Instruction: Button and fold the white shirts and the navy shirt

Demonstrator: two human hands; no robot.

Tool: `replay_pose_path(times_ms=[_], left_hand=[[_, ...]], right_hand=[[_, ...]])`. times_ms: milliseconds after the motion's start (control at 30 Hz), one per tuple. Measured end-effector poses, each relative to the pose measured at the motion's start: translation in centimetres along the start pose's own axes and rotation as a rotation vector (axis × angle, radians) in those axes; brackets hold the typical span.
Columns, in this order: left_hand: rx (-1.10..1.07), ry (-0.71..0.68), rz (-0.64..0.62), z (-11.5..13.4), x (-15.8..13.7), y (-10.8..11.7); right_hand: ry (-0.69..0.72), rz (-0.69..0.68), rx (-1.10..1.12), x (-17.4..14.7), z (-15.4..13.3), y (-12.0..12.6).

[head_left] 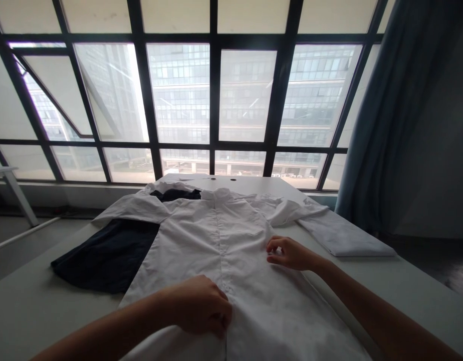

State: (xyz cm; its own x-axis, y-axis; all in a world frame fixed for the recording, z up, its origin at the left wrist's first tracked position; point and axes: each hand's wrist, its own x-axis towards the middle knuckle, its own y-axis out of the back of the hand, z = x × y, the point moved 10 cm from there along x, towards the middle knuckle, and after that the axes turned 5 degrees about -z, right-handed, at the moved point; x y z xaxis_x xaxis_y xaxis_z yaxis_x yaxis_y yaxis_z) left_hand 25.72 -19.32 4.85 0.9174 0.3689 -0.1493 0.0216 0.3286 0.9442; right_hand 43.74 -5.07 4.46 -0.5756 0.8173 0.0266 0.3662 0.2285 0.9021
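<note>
A white button-front shirt (194,235) lies spread face up, its collar toward the window and its front placket running down the middle. My left hand (203,306) is closed at the lower placket, fingertips curled down onto the fabric as if pinching its edge; the fingertips are partly hidden. Over the shirt's right side, my right hand (287,253) is loosely curved, with thumb and fingers apart and nothing visible between them. The shirt's sleeves reach out to both sides near the top.
Dark folded cloth (107,255) lies partly under the shirt at left. A folded white cloth (346,235) rests near the right edge of the white table (24,311). Beyond are large windows (179,95) and a blue-grey curtain (382,125).
</note>
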Motion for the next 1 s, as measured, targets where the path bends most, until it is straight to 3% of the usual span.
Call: replay_pose_path(times_ms=[200, 367, 467, 567, 667, 767, 867, 1000], left_hand=[[0.044, -0.005, -0.019, 0.4, 0.0, 0.0], [-0.307, -0.034, 0.03, 0.7, -0.9, 1.6], [-0.55, -0.043, 0.001, 1.1, -0.9, 0.7], [-0.643, -0.075, -0.076, 1.3, -0.6, -0.7], [-0.583, 0.038, -0.027, -1.8, -0.9, 0.3], [-0.365, 0.303, 0.174, -8.0, -3.2, 3.5], [-0.139, 0.44, 0.31, -12.5, -6.0, 6.0], [-0.065, 0.5, 0.195, -15.1, -7.2, 4.8]], right_hand=[[0.009, 0.052, -0.076, 0.1, -0.1, 0.0], [-0.044, 0.081, -0.092, 0.4, 1.9, -0.1], [-0.077, 0.064, -0.062, 0.6, 3.0, -0.4], [-0.07, 0.109, -0.018, 0.9, 3.4, -0.3], [-0.095, 0.267, 0.012, 1.0, 3.9, 0.6], [-0.164, 0.39, 0.016, 0.9, 4.5, 1.3], [-0.162, 0.342, 0.027, 1.1, 4.0, 0.9], [-0.132, 0.193, -0.001, 1.2, 2.5, 0.5]])
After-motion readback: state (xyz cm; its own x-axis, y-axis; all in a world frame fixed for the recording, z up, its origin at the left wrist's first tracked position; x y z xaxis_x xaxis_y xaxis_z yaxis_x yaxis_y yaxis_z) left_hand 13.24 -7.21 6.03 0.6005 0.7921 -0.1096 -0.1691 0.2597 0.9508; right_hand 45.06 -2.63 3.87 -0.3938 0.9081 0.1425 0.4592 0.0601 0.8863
